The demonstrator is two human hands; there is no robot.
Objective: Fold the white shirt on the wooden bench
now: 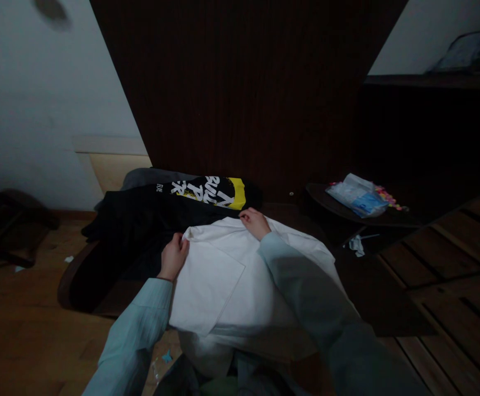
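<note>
A white garment [240,280] lies spread over a low dark table [372,297] in front of me. My left hand [174,256] is closed on its upper left edge, fingers curled round the cloth. My right hand [255,221] pinches the top edge of the same garment near its far side. Both arms are in pale blue sleeves. Just beyond lies a black garment with white and yellow print [207,192], partly on a grey one.
A plastic bag with blue and white contents [358,196] sits on a round dark side table [326,201] at the right. A dark wooden panel rises behind. The wooden floor has small scraps on it at left. A dark stool stands at far left.
</note>
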